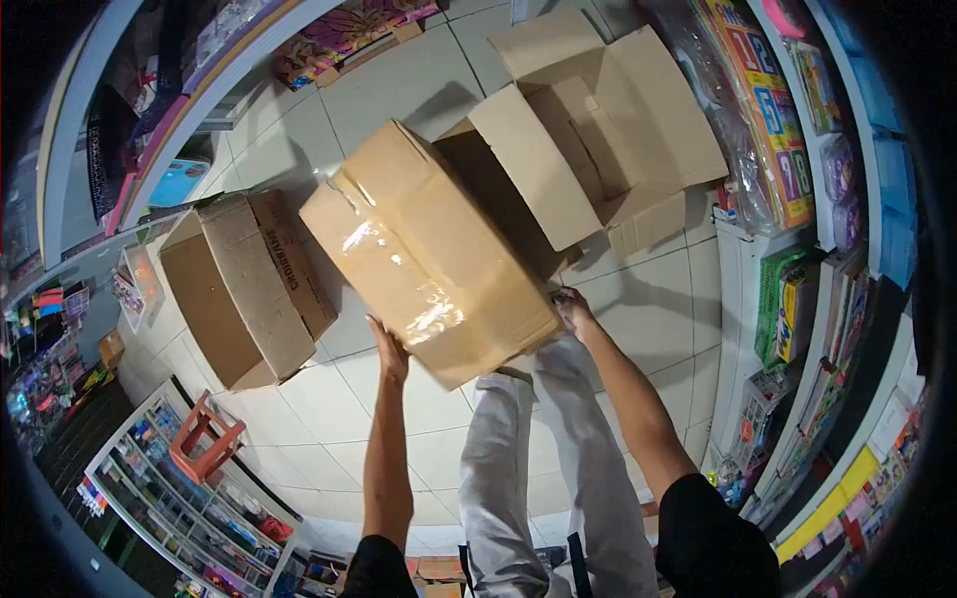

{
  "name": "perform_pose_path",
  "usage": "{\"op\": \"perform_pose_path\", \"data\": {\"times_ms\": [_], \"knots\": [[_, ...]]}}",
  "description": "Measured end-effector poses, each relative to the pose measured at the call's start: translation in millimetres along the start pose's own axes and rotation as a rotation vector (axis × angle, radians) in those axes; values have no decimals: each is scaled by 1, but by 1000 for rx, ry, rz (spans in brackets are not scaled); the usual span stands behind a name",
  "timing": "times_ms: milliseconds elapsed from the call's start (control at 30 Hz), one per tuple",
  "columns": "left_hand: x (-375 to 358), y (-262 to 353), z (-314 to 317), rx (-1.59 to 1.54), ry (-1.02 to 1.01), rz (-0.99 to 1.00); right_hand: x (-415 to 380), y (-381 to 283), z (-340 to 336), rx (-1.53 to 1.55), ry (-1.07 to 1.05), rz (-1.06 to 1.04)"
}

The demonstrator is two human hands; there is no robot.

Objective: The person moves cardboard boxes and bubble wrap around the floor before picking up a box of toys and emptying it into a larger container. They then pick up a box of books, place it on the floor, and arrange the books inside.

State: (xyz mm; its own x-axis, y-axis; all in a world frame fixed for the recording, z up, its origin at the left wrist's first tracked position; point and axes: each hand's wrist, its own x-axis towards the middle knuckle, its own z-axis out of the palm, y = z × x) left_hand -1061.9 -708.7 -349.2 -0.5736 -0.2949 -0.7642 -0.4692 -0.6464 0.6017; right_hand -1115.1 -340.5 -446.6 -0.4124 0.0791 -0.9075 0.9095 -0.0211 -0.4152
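Observation:
A large cardboard box (439,259), its seam covered with shiny clear tape, sits tilted between my two hands in front of my legs. My left hand (389,351) presses against its left side near the bottom corner, fingers pointing up along the cardboard. At the lower right corner my right hand (575,311) has its fingers curled at the edge, partly hidden by the box. Behind it on the right lies an opened cardboard box (538,164) with flaps spread. To the left, another open box (264,294) printed "CROISSANT" rests on the tiles.
Pale floor tiles (399,90) lie beneath the boxes. Shelves (733,329) packed with goods line the right side. A red plastic stool (206,439) stands at the lower left, beside a glass-fronted cabinet (179,508). A shelf frame (199,90) crosses the upper left.

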Motion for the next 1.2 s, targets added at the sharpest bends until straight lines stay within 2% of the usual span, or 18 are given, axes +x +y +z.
{"op": "perform_pose_path", "data": {"times_ms": [33,67,133,200,267,367,467,533,667,800,867,933,1067,1200], "knots": [[-20,21,28,130,145,-126,4,-6,4,-210,59,-134],[-24,21,33,126,172,-55,5,-19,6,-424,123,-267],[-34,25,52,365,294,19,-34,-82,18,-529,160,-593],[-31,13,53,501,235,132,-59,-139,30,-926,510,-893],[-21,4,46,562,177,181,-57,-185,31,-866,620,-981],[-9,2,39,530,95,141,-14,-210,22,-1011,589,-646],[-16,16,54,502,42,82,88,-179,-13,-978,223,-532],[-18,21,58,519,38,32,36,-201,-10,-961,315,-531],[-8,19,69,520,-63,211,-28,-189,-14,-926,447,-641],[-6,19,102,493,-145,199,-149,-178,-27,-928,492,-551],[3,13,112,543,-186,233,-185,-141,-47,-839,571,-718],[13,-5,121,538,-212,292,-246,-130,-58,-810,570,-603],[16,-13,171,568,-303,325,-334,-81,-86,-725,601,-585],[8,-12,226,616,-325,394,-389,-24,-100,-773,630,-278]]}}
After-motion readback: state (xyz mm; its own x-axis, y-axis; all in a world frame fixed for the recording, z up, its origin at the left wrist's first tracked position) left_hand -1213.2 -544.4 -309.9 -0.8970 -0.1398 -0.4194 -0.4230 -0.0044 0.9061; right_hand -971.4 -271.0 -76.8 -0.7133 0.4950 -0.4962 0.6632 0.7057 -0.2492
